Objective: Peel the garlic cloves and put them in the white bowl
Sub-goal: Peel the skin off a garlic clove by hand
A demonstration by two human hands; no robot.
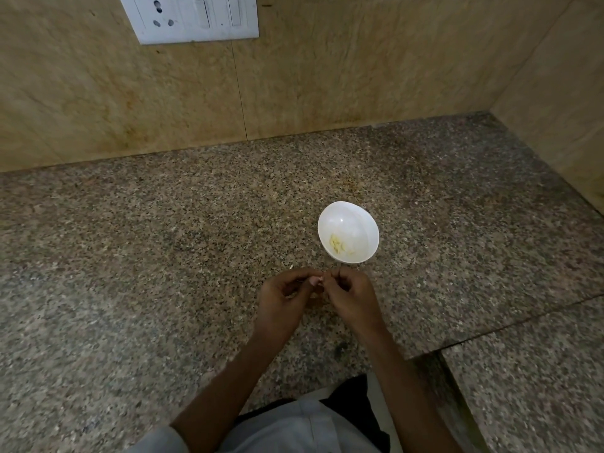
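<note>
A small white bowl [348, 232] stands on the speckled granite counter [163, 256] with several pale peeled garlic cloves [338, 246] in its bottom. Just in front of the bowl my two hands meet over the counter. My left hand [284, 299] and my right hand [351, 297] both have curled fingers, and between their fingertips they pinch a small garlic clove [316, 280], pinkish and mostly hidden by the fingers.
A beige stone backsplash with a white switch plate [192, 18] rises behind the counter. A side wall closes the right. At the lower right the counter steps down along a dark seam [434, 358]. Small bits of garlic skin [421, 282] lie scattered around.
</note>
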